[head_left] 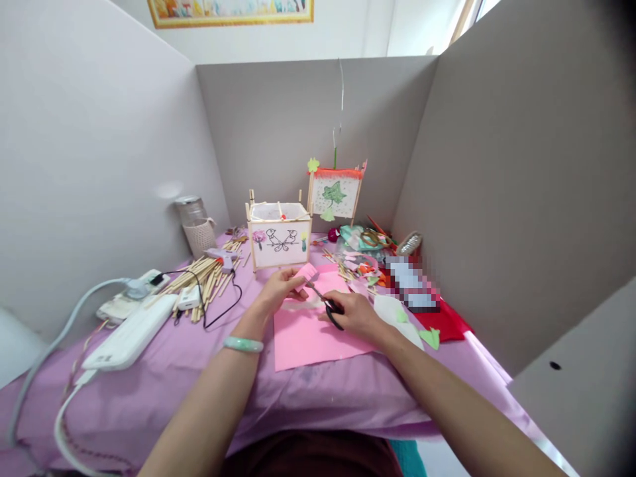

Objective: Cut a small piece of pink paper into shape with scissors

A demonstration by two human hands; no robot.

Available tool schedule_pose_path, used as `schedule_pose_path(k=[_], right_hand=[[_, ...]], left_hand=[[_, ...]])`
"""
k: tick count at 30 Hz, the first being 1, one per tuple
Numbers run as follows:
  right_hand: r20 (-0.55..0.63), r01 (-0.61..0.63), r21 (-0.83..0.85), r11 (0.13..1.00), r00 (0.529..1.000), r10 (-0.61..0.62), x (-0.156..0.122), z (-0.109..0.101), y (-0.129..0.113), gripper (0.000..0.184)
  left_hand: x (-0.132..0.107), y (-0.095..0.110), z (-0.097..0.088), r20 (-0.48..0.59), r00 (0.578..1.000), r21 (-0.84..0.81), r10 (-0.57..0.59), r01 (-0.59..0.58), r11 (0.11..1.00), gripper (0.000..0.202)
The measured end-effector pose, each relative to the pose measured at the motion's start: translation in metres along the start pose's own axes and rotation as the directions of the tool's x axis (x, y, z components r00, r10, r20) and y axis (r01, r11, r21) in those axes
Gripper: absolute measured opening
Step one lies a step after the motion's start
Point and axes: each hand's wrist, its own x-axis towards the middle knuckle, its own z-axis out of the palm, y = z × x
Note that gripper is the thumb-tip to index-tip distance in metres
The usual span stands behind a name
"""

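My left hand [283,289] is closed on a small pink strip [305,271], which looks like felt or paper. In my right hand [352,311] is a pair of scissors [334,315] with black handles, its blades pointing up and left at the strip. Whether the blades are closed on the strip I cannot tell. Beneath both hands a larger pink sheet [308,344] lies flat on the purple cloth. Just behind them stands a stick-framed box lantern [281,242] with two birds drawn on its white front.
Wooden sticks [199,278], a glue gun [223,257] and a white power strip [129,331] with cables lie left. A glass bottle [193,222] stands behind them. A leaf-pattern lantern [334,193] is at the back. Scraps [365,265] and red cloth [450,321] lie right, between grey partitions.
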Motion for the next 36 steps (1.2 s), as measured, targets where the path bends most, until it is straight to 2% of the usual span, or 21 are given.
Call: schedule_pose_path(k=[5, 13, 19, 23, 27, 31, 36], right_hand=[[-0.012, -0.01, -0.005, 1.0, 1.0, 0.01, -0.0003, -0.0003, -0.0008, 0.029], [-0.021, -0.051, -0.02, 0.999, 0.998, 0.051, -0.0006, -0.0002, 0.0037, 0.031], [-0.052, -0.033, 0.01, 0.999, 0.998, 0.033, -0.0016, -0.0008, 0.0008, 0.034], [-0.022, -0.002, 0.008, 1.0, 1.0, 0.002, -0.0002, 0.0019, 0.0002, 0.034], [-0.014, -0.049, -0.015, 0.999, 0.999, 0.049, 0.0012, 0.0007, -0.0017, 0.029], [-0.004, -0.077, -0.009, 0.997, 0.997, 0.077, 0.0013, -0.0021, -0.0029, 0.028], [0.006, -0.089, -0.004, 0.996, 0.996, 0.089, 0.0008, -0.0018, -0.0008, 0.031]], left_hand=[[-0.0012, -0.0007, -0.0025, 0.015, 1.0, -0.045, 0.003, -0.003, 0.999, 0.037], [0.0017, -0.0036, -0.0064, -0.052, 0.999, -0.131, 0.015, -0.022, 0.991, 0.032], [0.001, -0.0025, -0.0042, -0.069, 0.997, -0.063, 0.046, -0.051, 0.997, 0.026], [-0.0002, -0.0009, 0.0007, -0.046, 0.998, 0.027, 0.041, -0.04, 0.999, 0.028], [-0.0009, 0.0001, 0.0025, -0.011, 1.0, 0.064, 0.021, -0.02, 0.998, 0.03], [-0.0005, -0.0018, 0.0004, 0.013, 0.999, 0.039, 0.034, -0.034, 0.999, 0.028], [-0.0004, -0.0022, -0.0007, -0.013, 1.0, -0.011, 0.025, -0.025, 1.0, 0.026]])
